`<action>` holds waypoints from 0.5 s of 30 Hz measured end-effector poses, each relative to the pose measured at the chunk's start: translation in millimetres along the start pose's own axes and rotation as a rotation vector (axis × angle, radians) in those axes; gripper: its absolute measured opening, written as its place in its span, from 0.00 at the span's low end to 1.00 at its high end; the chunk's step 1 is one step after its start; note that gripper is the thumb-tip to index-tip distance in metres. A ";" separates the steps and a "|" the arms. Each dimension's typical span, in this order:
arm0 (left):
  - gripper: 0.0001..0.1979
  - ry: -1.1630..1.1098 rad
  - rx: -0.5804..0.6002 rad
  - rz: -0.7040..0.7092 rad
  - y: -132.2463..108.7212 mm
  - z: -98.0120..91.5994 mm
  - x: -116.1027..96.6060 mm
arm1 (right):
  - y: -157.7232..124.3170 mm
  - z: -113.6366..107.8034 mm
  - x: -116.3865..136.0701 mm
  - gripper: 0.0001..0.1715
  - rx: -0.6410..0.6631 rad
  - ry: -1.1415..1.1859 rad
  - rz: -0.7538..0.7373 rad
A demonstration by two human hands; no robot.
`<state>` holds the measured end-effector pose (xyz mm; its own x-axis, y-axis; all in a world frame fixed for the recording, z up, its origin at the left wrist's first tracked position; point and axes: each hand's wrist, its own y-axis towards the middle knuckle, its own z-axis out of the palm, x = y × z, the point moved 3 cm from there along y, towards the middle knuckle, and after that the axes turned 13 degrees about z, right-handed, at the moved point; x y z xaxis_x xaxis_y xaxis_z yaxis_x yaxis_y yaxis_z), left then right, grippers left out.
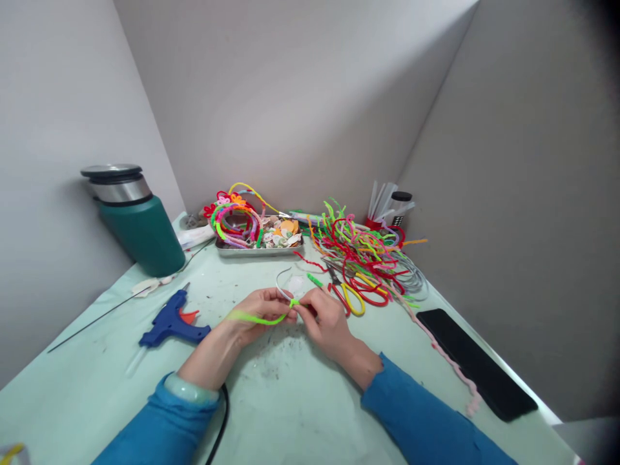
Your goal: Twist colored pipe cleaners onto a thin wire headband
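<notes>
In front of me both hands meet over the table, pinching a thin pale curved band (280, 281) where a lime-green pipe cleaner (261, 319) is wound around it. My left hand (259, 311) is closed on the band, with the pipe cleaner's loose length trailing left across its palm and wrist. The fingertips of my right hand (325, 321) press at the lime-green winding. A green fuzzy end (314, 280) sticks out behind the right hand; whether it belongs to the same band is hidden by the fingers.
A blue glue gun (173, 321) lies left, near a green bottle (140, 226). Behind stands a metal tray (261, 252) with fuzzy bands and scraps. At right are tangled pipe cleaners (358, 242), yellow-and-red-handled scissors (356, 300) and a black phone-like slab (477, 361).
</notes>
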<state>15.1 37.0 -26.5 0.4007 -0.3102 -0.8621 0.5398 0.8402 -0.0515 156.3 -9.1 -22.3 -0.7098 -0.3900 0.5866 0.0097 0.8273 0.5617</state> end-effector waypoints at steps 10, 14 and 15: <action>0.14 0.190 0.007 0.166 6.3 0.9 -0.7 | 1.4 2.1 -1.0 0.04 0.036 0.043 0.045; 0.15 0.272 -0.044 0.198 10.2 -1.5 1.2 | 1.5 2.9 -0.7 0.06 0.062 0.051 0.044; 0.16 0.277 -0.050 0.203 10.9 -1.4 1.3 | 1.4 3.1 -0.7 0.06 0.066 0.054 0.044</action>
<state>20.5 46.4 -28.8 0.2763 -0.0075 -0.9610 0.4298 0.8953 0.1166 154.7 -6.4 -23.8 -0.6709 -0.3728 0.6411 -0.0079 0.8680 0.4965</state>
